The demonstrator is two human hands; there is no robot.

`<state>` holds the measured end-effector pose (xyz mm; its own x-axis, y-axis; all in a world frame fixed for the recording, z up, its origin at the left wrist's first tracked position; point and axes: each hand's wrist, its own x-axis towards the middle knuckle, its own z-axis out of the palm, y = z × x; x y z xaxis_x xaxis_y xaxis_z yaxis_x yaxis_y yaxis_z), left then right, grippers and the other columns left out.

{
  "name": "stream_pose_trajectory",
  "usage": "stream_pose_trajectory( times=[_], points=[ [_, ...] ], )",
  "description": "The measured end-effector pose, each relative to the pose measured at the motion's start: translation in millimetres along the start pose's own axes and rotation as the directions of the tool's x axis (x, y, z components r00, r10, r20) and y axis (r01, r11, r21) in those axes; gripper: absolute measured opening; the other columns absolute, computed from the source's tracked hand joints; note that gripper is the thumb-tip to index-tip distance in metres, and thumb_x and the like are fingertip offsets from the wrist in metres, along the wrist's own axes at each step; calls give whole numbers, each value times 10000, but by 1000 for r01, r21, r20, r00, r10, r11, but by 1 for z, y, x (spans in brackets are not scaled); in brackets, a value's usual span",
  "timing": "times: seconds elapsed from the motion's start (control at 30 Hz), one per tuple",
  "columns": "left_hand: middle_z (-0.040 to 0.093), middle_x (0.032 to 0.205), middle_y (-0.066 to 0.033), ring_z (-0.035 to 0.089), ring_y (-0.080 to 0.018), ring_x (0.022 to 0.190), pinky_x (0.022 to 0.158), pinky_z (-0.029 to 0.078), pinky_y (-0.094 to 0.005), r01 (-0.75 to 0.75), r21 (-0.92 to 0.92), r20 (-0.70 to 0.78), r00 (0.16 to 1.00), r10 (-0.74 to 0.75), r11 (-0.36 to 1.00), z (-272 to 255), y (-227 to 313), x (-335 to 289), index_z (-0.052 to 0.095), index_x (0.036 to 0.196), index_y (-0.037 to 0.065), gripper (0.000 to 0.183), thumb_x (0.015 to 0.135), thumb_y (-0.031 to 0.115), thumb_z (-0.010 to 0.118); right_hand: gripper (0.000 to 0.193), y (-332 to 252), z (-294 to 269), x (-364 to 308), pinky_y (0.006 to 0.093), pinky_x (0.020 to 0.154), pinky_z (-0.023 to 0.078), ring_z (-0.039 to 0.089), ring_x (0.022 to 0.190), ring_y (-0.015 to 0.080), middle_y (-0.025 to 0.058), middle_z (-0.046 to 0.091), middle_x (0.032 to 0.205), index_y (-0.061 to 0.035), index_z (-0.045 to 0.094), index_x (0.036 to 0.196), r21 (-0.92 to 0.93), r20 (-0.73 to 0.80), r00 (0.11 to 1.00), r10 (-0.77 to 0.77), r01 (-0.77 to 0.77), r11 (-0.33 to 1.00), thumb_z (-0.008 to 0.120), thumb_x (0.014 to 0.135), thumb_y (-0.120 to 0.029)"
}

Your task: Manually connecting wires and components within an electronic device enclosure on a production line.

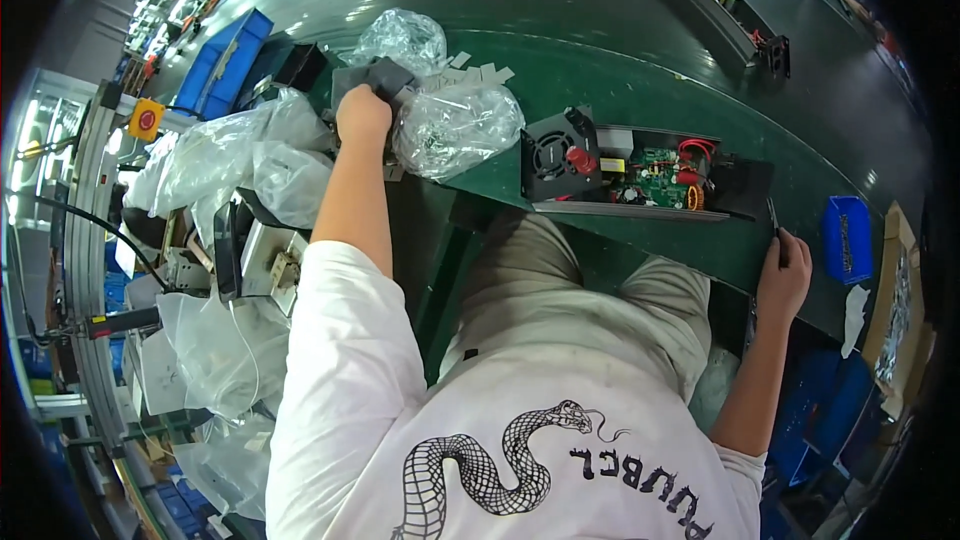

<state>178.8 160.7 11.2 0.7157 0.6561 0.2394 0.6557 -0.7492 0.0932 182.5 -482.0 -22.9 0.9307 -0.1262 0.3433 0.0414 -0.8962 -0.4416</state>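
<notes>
**Two hands spread wide across a green counter**

Two hands work far apart on a smooth, glossy dark-green counter (600, 50). The left hand (362, 112) is stretched forward and closed on a dark grey, matte pad-like piece (385, 78), soft-looking with rounded corners; it sits at the far-left part of the counter, just beside a crinkled clear plastic bag (455, 128) that shines under the lights. Small pale rectangular pads (487, 72) lie scattered behind that bag. The right hand (783, 275) rests at the near right edge of the counter, fingers pinched round a thin, dark, metal-looking tool (773, 214) whose tip points away from the person; its long axis runs nearly upright in the view.

Between the hands lies an open black metal power unit (640, 175), a long shallow box. Its long axis runs left to right, slightly tilted down to the right, with a round fan grille at its left end and a green circuit board with red wires inside. A small blue plastic bin (848, 238) stands just right of the tool.
</notes>
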Motion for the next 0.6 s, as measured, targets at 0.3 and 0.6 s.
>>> stream_pose_trajectory(
  times=[0.3,0.6],
  points=[
    [725,1065,-213,682,-414,1042,908,551,-478,-64,-53,76,995,68,997,-12,-10,16,770,993,57,244,824,118,606,265,16,5,0,356,880,525,672,995,268,123,667,1161,-13,715,1170,-3,-13,997,-71,71,997,613,1001,-190],
    [719,1024,-175,678,-399,1014,885,540,-486,-127,1,4,992,127,992,-28,-16,-6,725,993,79,190,846,110,609,256,18,10,0,344,857,526,665,948,242,111,663,1129,-11,715,1170,-7,-41,994,-106,106,994,621,999,-178]
  ],
)
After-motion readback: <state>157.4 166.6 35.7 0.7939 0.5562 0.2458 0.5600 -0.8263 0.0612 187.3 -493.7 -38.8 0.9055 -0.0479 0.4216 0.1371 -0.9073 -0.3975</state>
